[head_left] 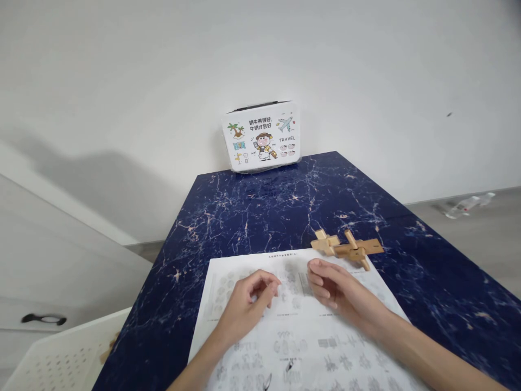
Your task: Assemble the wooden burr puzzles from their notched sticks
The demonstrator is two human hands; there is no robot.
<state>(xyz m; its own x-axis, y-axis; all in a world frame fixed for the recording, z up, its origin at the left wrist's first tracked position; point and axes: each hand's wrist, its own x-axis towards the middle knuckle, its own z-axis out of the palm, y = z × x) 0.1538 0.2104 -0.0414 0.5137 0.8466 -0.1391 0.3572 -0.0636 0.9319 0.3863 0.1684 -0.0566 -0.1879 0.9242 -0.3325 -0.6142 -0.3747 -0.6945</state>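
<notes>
A large white sheet (252, 347) with printed diagrams lies on the table, and both my hands hover over or rest on it. The fingers of my left hand (250, 298) are curled, thumb close to the index finger, with nothing visible in them. To its right, my right hand (340, 290) has its fingers bent inward and its thumb near the index finger, also with nothing visible. Just beyond the right hand, interlocking wooden puzzle pieces (358, 250) sit at the sheet's far edge. Next to them on the left is a paler wooden cross-shaped puzzle (324, 243).
A white case (262, 138) with cartoon prints stands against the wall at the far end of the dark blue marbled table (260, 206). At lower left is a white perforated basket (61, 358) with wooden pieces inside. A clear plastic bottle (468, 206) lies on the floor at right.
</notes>
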